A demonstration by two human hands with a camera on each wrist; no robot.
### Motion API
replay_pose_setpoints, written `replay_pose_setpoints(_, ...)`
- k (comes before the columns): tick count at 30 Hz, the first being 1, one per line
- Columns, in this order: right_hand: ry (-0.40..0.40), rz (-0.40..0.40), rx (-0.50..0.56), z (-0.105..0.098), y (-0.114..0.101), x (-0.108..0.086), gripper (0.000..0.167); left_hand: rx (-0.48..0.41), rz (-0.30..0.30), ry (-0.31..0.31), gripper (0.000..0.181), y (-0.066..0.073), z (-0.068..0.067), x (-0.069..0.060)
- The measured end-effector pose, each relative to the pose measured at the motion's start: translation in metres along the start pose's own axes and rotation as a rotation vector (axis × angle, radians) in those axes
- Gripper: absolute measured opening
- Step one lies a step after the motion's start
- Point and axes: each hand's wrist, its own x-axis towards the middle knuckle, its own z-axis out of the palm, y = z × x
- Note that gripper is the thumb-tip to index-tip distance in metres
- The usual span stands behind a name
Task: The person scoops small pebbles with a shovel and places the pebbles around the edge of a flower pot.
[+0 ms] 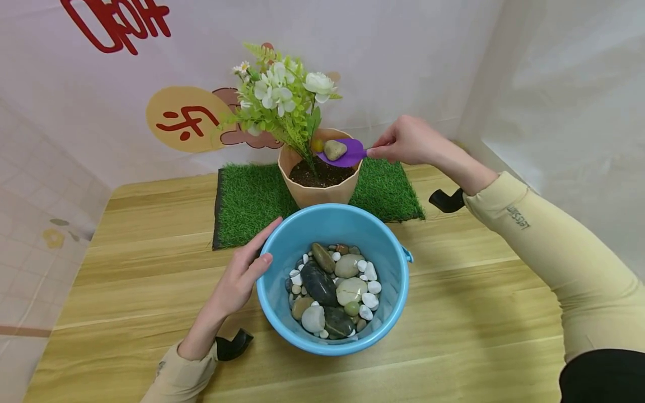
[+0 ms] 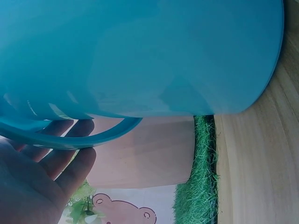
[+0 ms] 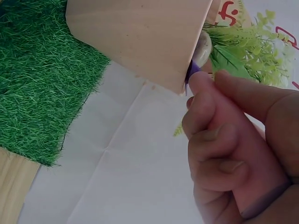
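My right hand (image 1: 410, 140) grips the pink handle (image 3: 238, 135) of a small trowel, whose purple blade (image 1: 353, 150) is over the beige flowerpot (image 1: 322, 195). On the blade lies a tan stone (image 1: 335, 150), with a small yellow stone (image 1: 317, 145) beside it. White artificial flowers (image 1: 274, 89) rise from dark soil (image 1: 330, 178) in the pot. Against the left side of a blue bucket (image 1: 332, 210) rests my left hand (image 1: 242, 277), thumb at the rim. Its fingers extend behind the bucket's blue handle (image 2: 107, 134) in the left wrist view. Grey, black and white stones (image 1: 318, 282) lie in the bucket.
Under the pot lies a green turf mat (image 1: 252, 196), on a wooden table (image 1: 151, 268). A white printed sheet (image 1: 403, 56) hangs behind the table. The bucket stands directly in front of the pot.
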Motion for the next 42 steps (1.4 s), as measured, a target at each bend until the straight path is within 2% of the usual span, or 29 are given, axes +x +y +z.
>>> replay_pose_setpoints(12, -0.018, 0.042, -0.078, 0.0, -0.017, 0.016, 0.035, -0.015, -0.005, -0.008, 0.058, 0.0, -0.002, 0.0)
replay_pose_setpoints(33, -0.057, 0.034, -0.191, 0.003, -0.041, 0.034, 0.03, -0.003, -0.014, -0.016, 0.058, 0.001, -0.005, -0.002)
replay_pose_setpoints(38, -0.044, 0.022, -0.273, 0.006, -0.048, 0.035, 0.045, -0.001, -0.011, -0.02, 0.058, 0.001, -0.006, -0.003)
replay_pose_setpoints(42, -0.005, 0.01, -0.36, 0.007, -0.054, 0.034, 0.04, 0.0, -0.011, -0.021, 0.058, 0.002, -0.006, -0.003)
